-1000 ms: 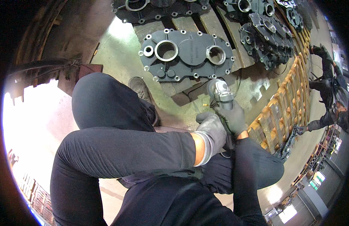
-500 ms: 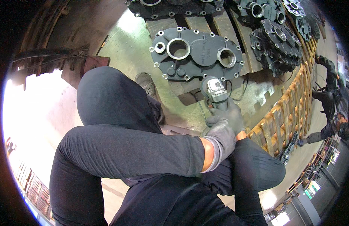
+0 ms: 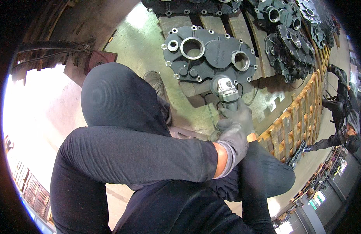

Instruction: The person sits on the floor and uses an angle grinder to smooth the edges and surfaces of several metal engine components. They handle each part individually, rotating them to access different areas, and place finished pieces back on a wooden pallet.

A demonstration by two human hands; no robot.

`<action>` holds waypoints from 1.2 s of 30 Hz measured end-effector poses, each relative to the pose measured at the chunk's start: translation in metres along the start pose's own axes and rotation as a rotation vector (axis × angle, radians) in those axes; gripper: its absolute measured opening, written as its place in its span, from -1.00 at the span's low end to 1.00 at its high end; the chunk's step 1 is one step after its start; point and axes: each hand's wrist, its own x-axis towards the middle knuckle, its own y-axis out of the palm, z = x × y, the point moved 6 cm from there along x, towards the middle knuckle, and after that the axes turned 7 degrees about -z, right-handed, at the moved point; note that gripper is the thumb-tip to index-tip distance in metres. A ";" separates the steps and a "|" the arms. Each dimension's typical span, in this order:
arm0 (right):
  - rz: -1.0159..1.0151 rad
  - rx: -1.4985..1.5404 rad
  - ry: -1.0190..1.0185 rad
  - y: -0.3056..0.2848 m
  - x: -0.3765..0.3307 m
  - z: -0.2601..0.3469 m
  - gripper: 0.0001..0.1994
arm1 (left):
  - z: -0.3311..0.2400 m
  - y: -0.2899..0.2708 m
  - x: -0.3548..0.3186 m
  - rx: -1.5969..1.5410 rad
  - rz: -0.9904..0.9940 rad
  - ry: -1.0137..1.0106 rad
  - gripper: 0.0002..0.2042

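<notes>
An angle grinder (image 3: 228,93) with a silver head and dark body points away from me, its disc at the near edge of a dark cast housing cover (image 3: 220,54). Whether the disc touches the metal I cannot tell. My gloved right hand (image 3: 243,116) wraps round the grinder's body. Lower down, my gloved left hand (image 3: 235,142) is closed at the tool's rear end, against the right hand; its fingers are partly hidden. The cover lies flat, with two large bright-rimmed bores and several small bolt holes around its edge.
Beneath the cover is a wooden pallet (image 3: 262,58). More castings (image 3: 291,48) stand to the right and at the back. Slatted wooden pallets (image 3: 293,117) line the right side. A cable (image 3: 211,113) hangs beside the grinder. Another person (image 3: 344,117) bends at the far right.
My view has shifted slightly, so the cover appears farther right. The grinder's head sits a little closer to the cover's near edge, with both hands still closed on the tool.
</notes>
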 end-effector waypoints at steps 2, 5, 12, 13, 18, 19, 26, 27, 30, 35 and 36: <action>0.044 -0.030 0.059 -0.006 -0.008 0.004 -0.39 | 0.007 -0.012 -0.003 -0.019 0.066 0.031 -0.74; 0.047 -0.058 0.101 -0.013 -0.015 0.004 -0.40 | 0.003 0.002 0.006 0.006 0.000 -0.018 -0.74; 0.048 0.019 0.060 -0.004 -0.014 0.001 -0.37 | 0.008 -0.011 -0.001 -0.089 -0.004 -0.040 -0.75; 0.058 0.009 0.084 -0.006 -0.019 -0.001 -0.36 | 0.011 -0.014 0.001 -0.130 -0.009 -0.058 -0.76; 0.133 0.056 0.132 0.008 -0.025 -0.003 -0.32 | -0.016 0.067 0.023 -0.042 -0.210 -0.195 -0.82; 0.144 0.087 0.142 0.014 -0.024 -0.004 -0.31 | -0.020 0.073 0.024 -0.101 -0.260 -0.189 -0.82; 0.175 -0.055 0.163 0.028 -0.018 0.017 -0.17 | -0.019 0.038 0.004 -0.158 -0.226 -0.013 -0.84; 0.188 -0.166 0.127 0.029 -0.016 0.030 -0.13 | -0.016 0.036 0.001 -0.125 -0.223 -0.047 -0.84; 0.210 -0.158 0.208 0.023 -0.012 0.029 -0.05 | -0.007 -0.002 -0.008 -0.067 -0.206 0.076 -0.84; 0.179 -0.165 0.101 0.030 -0.010 0.054 -0.26 | 0.001 -0.004 -0.019 -0.039 -0.228 0.017 -0.84; 0.173 -0.181 0.105 0.028 -0.009 0.055 -0.27 | 0.002 -0.004 -0.017 -0.057 -0.225 0.023 -0.84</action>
